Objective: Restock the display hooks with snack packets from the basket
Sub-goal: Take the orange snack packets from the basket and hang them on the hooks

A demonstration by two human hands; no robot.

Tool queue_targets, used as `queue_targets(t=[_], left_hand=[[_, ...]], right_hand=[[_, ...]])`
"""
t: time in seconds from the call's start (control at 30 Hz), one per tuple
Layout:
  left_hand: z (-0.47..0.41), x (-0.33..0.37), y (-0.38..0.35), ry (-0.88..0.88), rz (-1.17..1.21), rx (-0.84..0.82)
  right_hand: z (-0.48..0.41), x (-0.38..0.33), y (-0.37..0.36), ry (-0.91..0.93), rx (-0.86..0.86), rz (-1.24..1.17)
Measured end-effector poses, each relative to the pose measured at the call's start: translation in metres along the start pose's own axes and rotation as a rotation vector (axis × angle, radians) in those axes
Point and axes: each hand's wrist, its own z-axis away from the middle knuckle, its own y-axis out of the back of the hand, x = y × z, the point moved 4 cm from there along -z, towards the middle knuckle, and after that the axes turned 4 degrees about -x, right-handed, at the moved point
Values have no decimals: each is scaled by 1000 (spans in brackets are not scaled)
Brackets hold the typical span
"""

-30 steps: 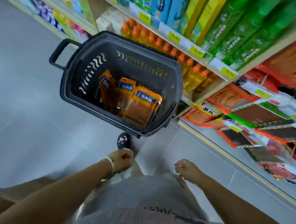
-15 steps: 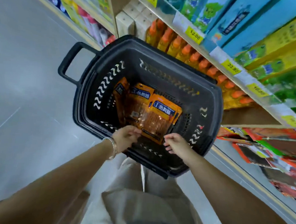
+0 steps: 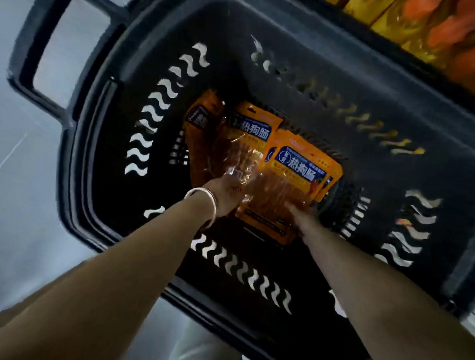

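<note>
So the snack packets are sitting down in the bottom of the black basket (image 3: 401, 86), three orange ones that I can count, overlapping like a fanned deck. The front packet (image 3: 297, 180) is lying with its long axis running from the near wall up toward the far wall, blue label end pointing away from the person. The middle packet (image 3: 249, 142) is leaning the same way just behind it, and the left packet (image 3: 204, 117) is turning more edge-on beside that. The basket handle (image 3: 45, 46) is sticking out over the grey floor (image 3: 17, 168), and orange-capped bottles (image 3: 444, 39) are showing past the far rim. Both arms are reaching straight in over the near wall. The left hand (image 3: 227, 197), wearing a silver bracelet (image 3: 202, 202), is touching the middle packet's clear window. The right hand (image 3: 295, 211) is meeting the front packet's bottom edge. Fingers are blurry or hidden, so I can't tell if either is actually pinching.
</note>
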Motion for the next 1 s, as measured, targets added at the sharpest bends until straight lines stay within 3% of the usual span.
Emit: queue_targets(t=[0.13, 0.33, 0.5, 0.6, 0.7, 0.77, 0.83, 0.9, 1.0], left_hand=[[2, -2, 7, -49, 88, 123], [3, -1, 9, -16, 57, 85], [-2, -13, 10, 63, 151, 153], [-4, -20, 9, 109, 280, 181], [-6, -26, 18, 161, 415, 221], [-8, -31, 24, 155, 445, 308], [-11, -37, 24, 167, 410, 354], [-15, -46, 19, 205, 399, 324], [-21, -55, 13, 255, 464, 253]], right_hand=[[-16, 12, -4, -136, 146, -5], [11, -1, 1, 186, 218, -112], [55, -27, -5, 276, -13, -288], [84, -49, -25, 381, -347, -344], [95, -57, -40, 260, -545, -291], [81, -55, -36, 210, -444, -238], [55, -45, -21, 151, -172, -192], [32, -30, -7, 51, 62, -174], [7, -15, -1, -103, 200, -156]])
